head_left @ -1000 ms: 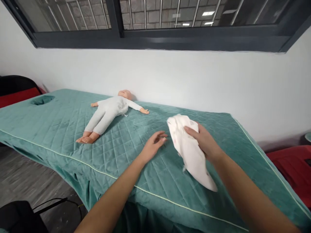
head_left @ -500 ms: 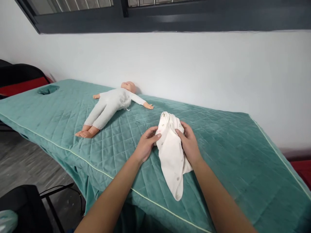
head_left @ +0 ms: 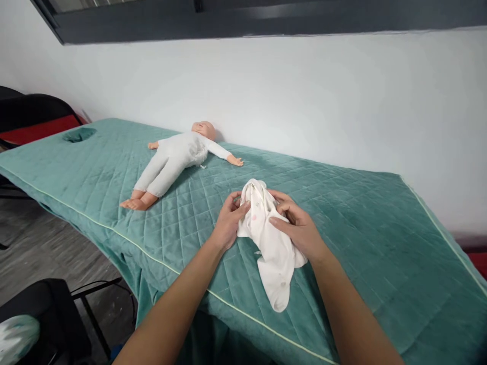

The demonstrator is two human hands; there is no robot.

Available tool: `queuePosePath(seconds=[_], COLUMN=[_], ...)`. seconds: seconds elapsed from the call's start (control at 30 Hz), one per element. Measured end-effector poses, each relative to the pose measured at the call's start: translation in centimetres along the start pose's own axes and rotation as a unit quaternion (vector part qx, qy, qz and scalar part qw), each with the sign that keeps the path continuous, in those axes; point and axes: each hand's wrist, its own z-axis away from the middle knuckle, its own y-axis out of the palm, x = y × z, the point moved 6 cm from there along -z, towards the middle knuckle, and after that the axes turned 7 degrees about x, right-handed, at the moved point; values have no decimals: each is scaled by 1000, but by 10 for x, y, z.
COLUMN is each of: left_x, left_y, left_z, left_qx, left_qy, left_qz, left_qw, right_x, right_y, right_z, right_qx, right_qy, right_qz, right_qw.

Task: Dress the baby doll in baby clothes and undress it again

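Between my hands, over the green quilted bed cover (head_left: 353, 243), is a small white baby garment (head_left: 272, 248) with snaps and faint prints, bunched at its top and hanging down toward me. My left hand (head_left: 229, 221) pinches its left edge, thumb in front and fingers behind. On the right side my right hand (head_left: 297, 221) grips the cloth, its thumb pressed on the front. Farther off to the left a baby doll (head_left: 171, 154) with a white cloth body lies on its back, arms spread and feet toward me.
A white wall (head_left: 304, 101) with a dark window frame (head_left: 243, 20) runs behind the bed. The bed has a face hole (head_left: 79, 134) at its far left. Black and red chairs (head_left: 38, 119) stand beyond it, and a black chair (head_left: 49, 314) stands at lower left.
The garment has been turned and bunched more at the top, its lower end shifting slightly. My right-hand fingers have moved inward over the cloth. The camera view has tipped slightly down.
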Motion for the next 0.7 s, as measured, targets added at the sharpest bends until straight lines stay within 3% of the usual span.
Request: queuePosePath(seconds=[0.17, 0.33, 0.5, 0.7], left_x=[-2, 3, 3, 7], left_y=[-2, -8, -13, -26], left_z=[0, 0, -1, -4], left_qx=[-5, 1, -21, -48], left_qy=[15, -27, -26, -47], left_qz=[-1, 101, 175, 194], left_qw=[1000, 995, 984, 979], right_x=[-6, -6, -5, -16], right_y=[-11, -46, -88, -106], right_z=[3, 10, 20, 26], right_qx=[-89, -243, -353, -384], right_qy=[27, 39, -18, -14], right_qz=[-168, -224, -230, -158], right_qw=[981, 943, 907, 910])
